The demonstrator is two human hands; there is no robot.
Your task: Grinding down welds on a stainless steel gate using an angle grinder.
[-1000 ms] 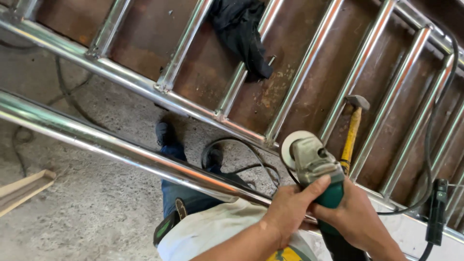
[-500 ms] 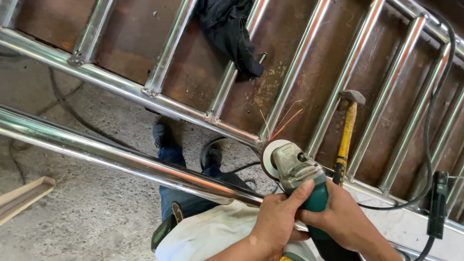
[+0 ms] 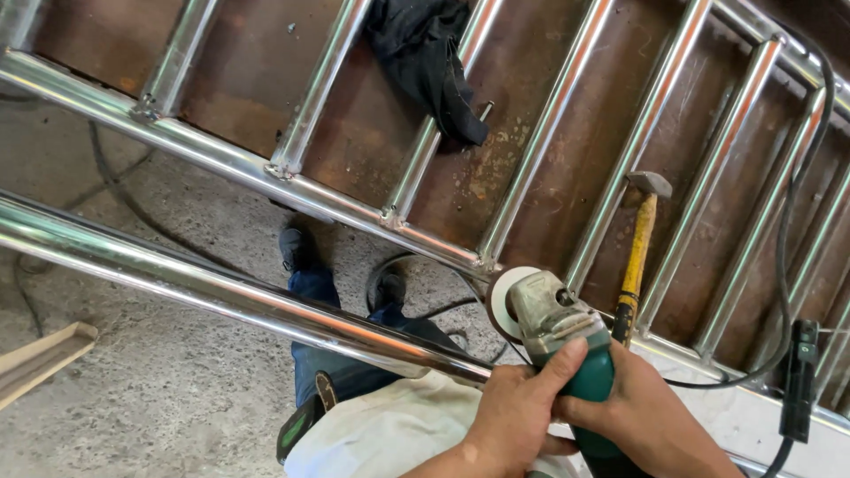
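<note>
1. A stainless steel railing frame [image 3: 549,115] of polished tubes is laid across a rusty steel plate [image 3: 248,80], stretching up and away from both hands; a second long tube [image 3: 204,288] is seen to the left of the left hand, nearer the body.
2. A concrete floor [image 3: 133,398], dusty and rough, is spread beyond that tube, with a wooden offcut [image 3: 40,358] lying well to the left.
3. A dark cloth [image 3: 425,53] is draped over one baluster, far above the hands.
4. A yellow-handled hammer [image 3: 639,248] is propped just above the right hand.
5. An angle grinder [image 3: 553,332] is clasped by the left hand [image 3: 518,412] and the right hand [image 3: 646,416], fingers wrapped round its green body, its disc set beside a welded joint [image 3: 487,263].
6. Good work is judged to need a shallow disc angle, light pressure and the cable [image 3: 779,292] kept clear.
</note>
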